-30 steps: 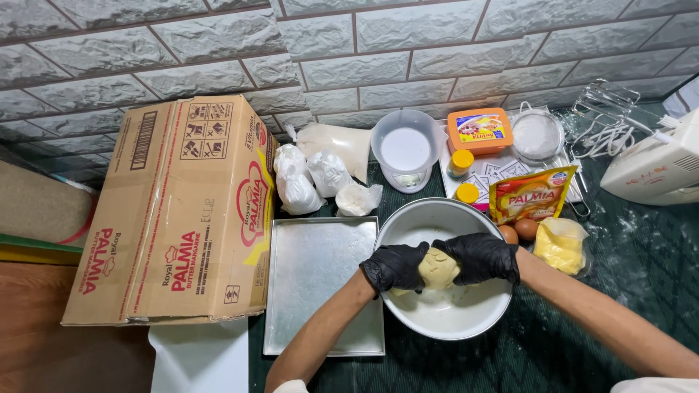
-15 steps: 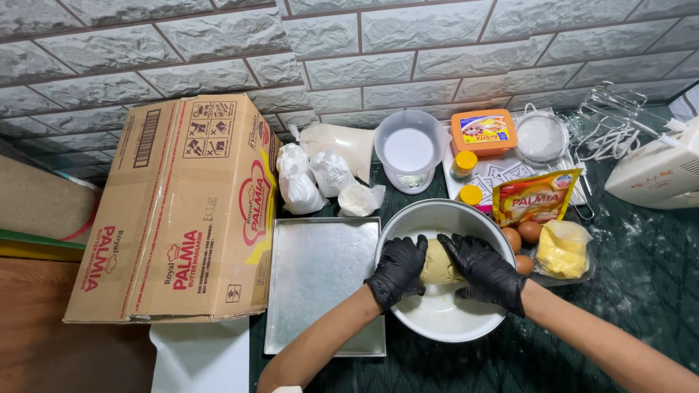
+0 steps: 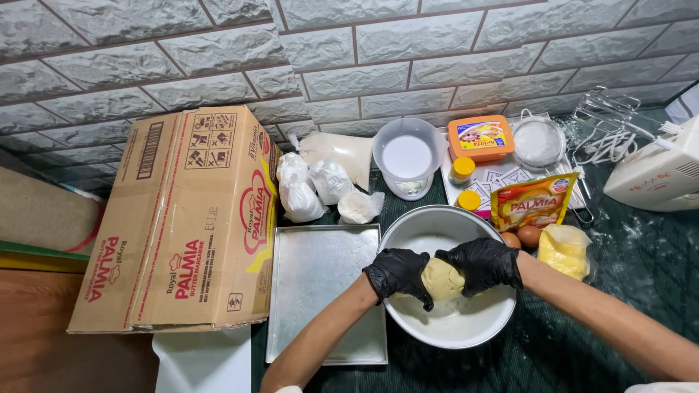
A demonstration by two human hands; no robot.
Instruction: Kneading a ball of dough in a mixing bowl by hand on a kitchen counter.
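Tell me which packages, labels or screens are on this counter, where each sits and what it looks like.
Cardboard box: far left, big, brown, lying flat, red and yellow label print.
Foil pouch: behind the metal bowl, right side, yellow and red.
Orange tub: by the wall, rectangular, picture label on lid.
Scale screen: small grey display under the white bowl.
Clear bags: between box and scale, white powder, unlabelled.

A home baking corner. A dark green counter [image 3: 641, 255] against a grey stone-pattern wall [image 3: 408, 58] carries a mixing bowl [image 3: 408, 225], baking tray [image 3: 320, 284], scale [image 3: 408, 185], eggs [image 3: 521, 236], flour bags [image 3: 313, 185] and a hand mixer [image 3: 655, 175].
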